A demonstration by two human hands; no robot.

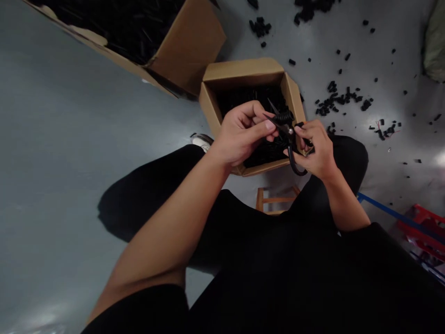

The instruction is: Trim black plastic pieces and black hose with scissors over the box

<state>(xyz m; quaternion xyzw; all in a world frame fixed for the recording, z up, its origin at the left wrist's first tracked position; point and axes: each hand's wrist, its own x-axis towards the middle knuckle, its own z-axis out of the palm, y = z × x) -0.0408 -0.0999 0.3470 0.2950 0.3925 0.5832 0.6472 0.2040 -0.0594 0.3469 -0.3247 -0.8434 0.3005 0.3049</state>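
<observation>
My left hand (243, 132) pinches a small black ribbed part (283, 117) between thumb and fingers, above a small open cardboard box (243, 69) filled with black pieces. My right hand (318, 148) is closed round the black handles of a pair of scissors (290, 139). The blades point up-left and meet the ribbed part. Both hands hover over the near right side of the box. I sit with black-clad legs on either side of it.
A larger open cardboard box (187, 41) of black parts lies at the upper left. Several small black pieces (333, 99) are scattered on the grey floor to the right. A wooden stool (274, 199) shows between my legs. Red crates (424, 227) stand at the right edge.
</observation>
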